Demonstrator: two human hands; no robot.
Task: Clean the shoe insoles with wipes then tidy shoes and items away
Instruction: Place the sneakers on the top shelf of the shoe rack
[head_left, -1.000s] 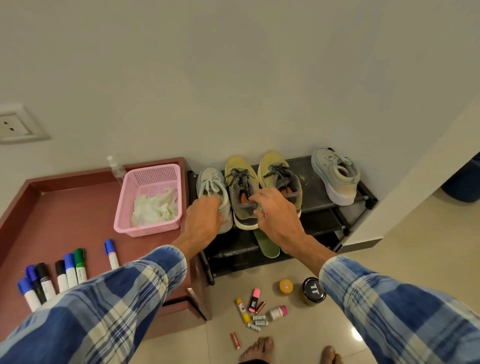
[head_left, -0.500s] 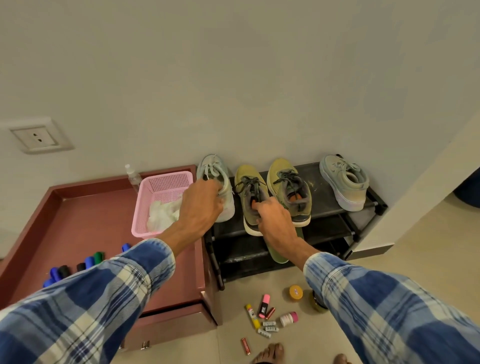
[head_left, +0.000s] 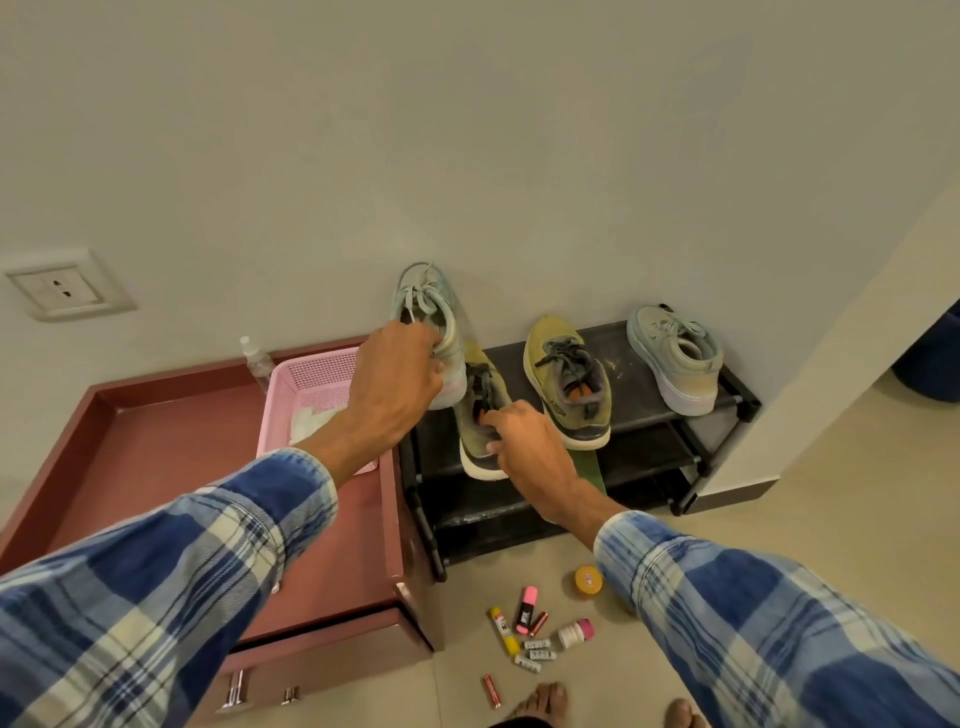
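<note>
While left hand (head_left: 400, 379) grips sneaker (head_left: 434, 312), right hand (head_left: 530, 447) shoe (head_left: 497, 385), insole (head_left: 589, 466) half-hidden.

Left hand (head_left: 397, 374) covers the heel of the pale green shoe (head_left: 428, 306) it holds. Behind its forearm, the pink basket (head_left: 306, 384) and wipes (head_left: 311, 423) are half hidden. Right hand (head_left: 530, 447), gripping the olive shoe (head_left: 475, 441), hides its heel opening. Under that wrist a green insole (head_left: 592, 467) shows only an edge. Below the hands, battery labels (head_left: 537, 654) are too small to read and the toes (head_left: 543, 701) are cut by the bottom edge.
</note>
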